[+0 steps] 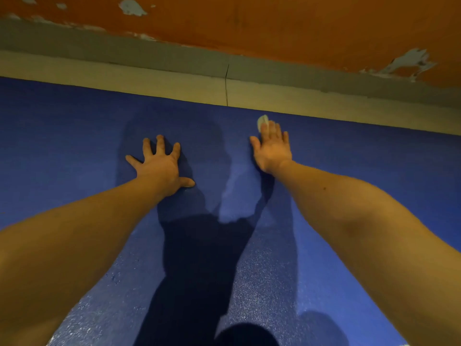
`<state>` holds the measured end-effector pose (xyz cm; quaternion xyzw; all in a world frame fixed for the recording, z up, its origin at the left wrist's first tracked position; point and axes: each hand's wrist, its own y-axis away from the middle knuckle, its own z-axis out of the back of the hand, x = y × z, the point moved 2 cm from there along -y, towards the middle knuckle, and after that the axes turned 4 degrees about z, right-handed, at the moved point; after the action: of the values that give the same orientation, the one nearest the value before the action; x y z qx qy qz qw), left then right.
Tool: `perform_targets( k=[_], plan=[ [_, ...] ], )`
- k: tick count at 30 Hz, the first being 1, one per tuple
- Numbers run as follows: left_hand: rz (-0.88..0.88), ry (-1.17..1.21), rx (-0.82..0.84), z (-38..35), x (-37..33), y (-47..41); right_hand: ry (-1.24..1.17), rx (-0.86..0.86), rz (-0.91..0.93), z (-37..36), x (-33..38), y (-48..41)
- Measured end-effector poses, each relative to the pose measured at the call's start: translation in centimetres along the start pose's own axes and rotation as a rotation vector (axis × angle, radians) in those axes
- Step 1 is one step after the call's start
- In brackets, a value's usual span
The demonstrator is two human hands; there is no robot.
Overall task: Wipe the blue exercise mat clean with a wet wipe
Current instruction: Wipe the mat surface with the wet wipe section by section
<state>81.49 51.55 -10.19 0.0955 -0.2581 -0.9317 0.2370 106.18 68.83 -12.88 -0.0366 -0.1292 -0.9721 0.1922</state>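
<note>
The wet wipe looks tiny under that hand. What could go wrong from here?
The wet wipe only peeks out from under the right hand, so it might slip free. It sits near the far edge of the mat, so a forward push could carry it onto the floor.

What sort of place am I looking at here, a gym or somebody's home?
Probably a plain indoor room, home or small gym; I cannot tell which. A blue mat lies on a pale floor beside an orange wall with peeling paint.
</note>
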Motion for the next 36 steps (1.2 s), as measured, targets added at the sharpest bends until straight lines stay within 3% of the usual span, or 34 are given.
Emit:
perform_targets(
  k=[3,5,9,13,18,23,30,36],
  plan=[
    [0.005,-0.011,0.003,0.1,0.0,0.0,-0.021,0.052,-0.164,0.5,0.6,-0.7],
    [0.006,-0.012,0.008,0.1,-0.2,0.0,-0.094,0.030,-0.165,0.2,3.5,-0.9],
    [0.012,-0.009,0.007,0.1,-0.2,-0.1,-0.136,-0.014,0.138,-0.8,9.3,-0.6],
    [0.004,-0.009,0.001,0.0,-0.2,-0.1,-0.044,0.037,0.283,-0.1,7.9,-1.5],
    [-0.003,-0.004,0.010,0.2,-0.1,0.0,0.022,0.069,-0.110,1.8,-0.3,-4.0],
    [0.000,-0.023,0.017,0.2,-0.3,-0.1,-0.080,0.060,-0.266,1.7,2.4,-4.8],
    [0.009,-0.025,0.024,0.1,-0.4,-0.2,-0.052,0.051,0.145,-0.2,14.1,-4.1],
    [0.001,-0.022,0.012,0.1,-0.2,-0.2,0.004,0.046,0.204,0.8,8.6,-4.6]
  ],
)
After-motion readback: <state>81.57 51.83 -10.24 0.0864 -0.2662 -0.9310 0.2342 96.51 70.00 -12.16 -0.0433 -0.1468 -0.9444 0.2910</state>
